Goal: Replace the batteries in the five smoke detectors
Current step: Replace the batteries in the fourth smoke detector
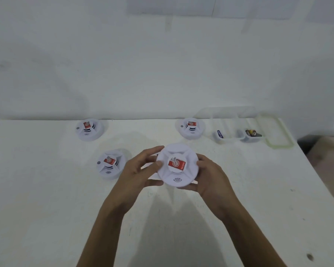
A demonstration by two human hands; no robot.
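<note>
On the white table (46, 189) three smoke detectors rest face up, one at the far left (88, 129), one nearer on the left (110, 164) and one at the far right (191, 128), beside a clear plastic organiser tray (245, 130) with batteries (253, 133) in its compartments. A fourth detector (177, 165), its red label up, is lifted above the table centre between both hands. The left hand (138, 170) grips its left rim with thumb on top and fingers curled beneath, the right hand (210, 174) cups the right rim and underside, both forearms reaching forward.
</note>
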